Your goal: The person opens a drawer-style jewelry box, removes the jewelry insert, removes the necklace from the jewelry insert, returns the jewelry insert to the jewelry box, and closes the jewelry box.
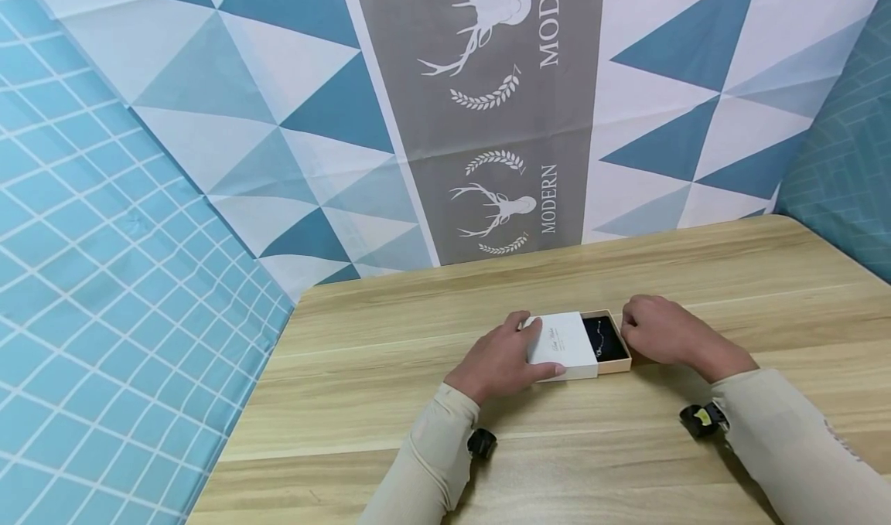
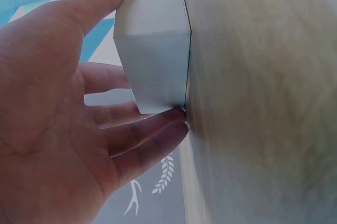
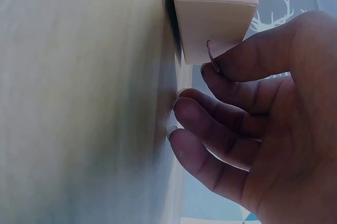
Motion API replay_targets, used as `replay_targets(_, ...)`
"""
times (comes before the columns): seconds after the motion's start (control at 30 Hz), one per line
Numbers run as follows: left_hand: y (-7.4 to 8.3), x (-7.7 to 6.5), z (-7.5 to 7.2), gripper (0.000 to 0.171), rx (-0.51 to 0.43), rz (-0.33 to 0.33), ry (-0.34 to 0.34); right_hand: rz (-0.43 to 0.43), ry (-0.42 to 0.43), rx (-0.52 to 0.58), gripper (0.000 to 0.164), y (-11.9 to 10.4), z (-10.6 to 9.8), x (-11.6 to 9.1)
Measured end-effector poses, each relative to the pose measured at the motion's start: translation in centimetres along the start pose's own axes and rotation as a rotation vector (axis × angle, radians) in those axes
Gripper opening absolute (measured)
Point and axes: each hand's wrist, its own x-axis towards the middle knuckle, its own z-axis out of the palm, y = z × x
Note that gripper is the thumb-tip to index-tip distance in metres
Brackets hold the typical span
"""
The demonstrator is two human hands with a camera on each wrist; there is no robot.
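A white jewelry box lies on the table, its printed outer sleeve [image 1: 572, 347] drawn partly off an inner drawer [image 1: 615, 367]. Inside the drawer a thin silver chain [image 1: 599, 338] rests on a black pad; the sleeve hides the rest. My left hand [image 1: 496, 360] grips the sleeve at its left end, thumb on the near side and fingers around the far side. At the drawer's right end, my right hand [image 1: 664, 332] pinches a small ribbon pull loop [image 3: 211, 56] between thumb and forefinger. Its other fingers curl loosely beside the tabletop.
The wood-grain table [image 1: 334, 401] runs back to a wall covering [image 1: 515, 138] with triangles and deer heads. Blue tile-patterned sheeting [image 1: 104, 277] borders the left side, and more blue covering [image 1: 845, 146] stands at the right. Each wrist carries a small black camera [image 1: 482, 443].
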Motion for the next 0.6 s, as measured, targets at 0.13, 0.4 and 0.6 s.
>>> replay_targets(0.13, 0.0, 0.0, 0.01, 0.085, -0.001, -0.002, -0.001, 0.004, -0.011, 0.005, 0.024, 0.02, -0.03, -0.03)
replay_targets(0.4, -0.05, 0.11, 0.13, 0.085, -0.002, 0.005, 0.006, 0.007, -0.023, 0.01, 0.025, 0.16, -0.05, 0.02)
replay_targets(0.6, 0.0, 0.04, 0.09, 0.084, -0.004, 0.005, 0.006, 0.003, -0.025, -0.001, 0.024, 0.5, 0.0, -0.02)
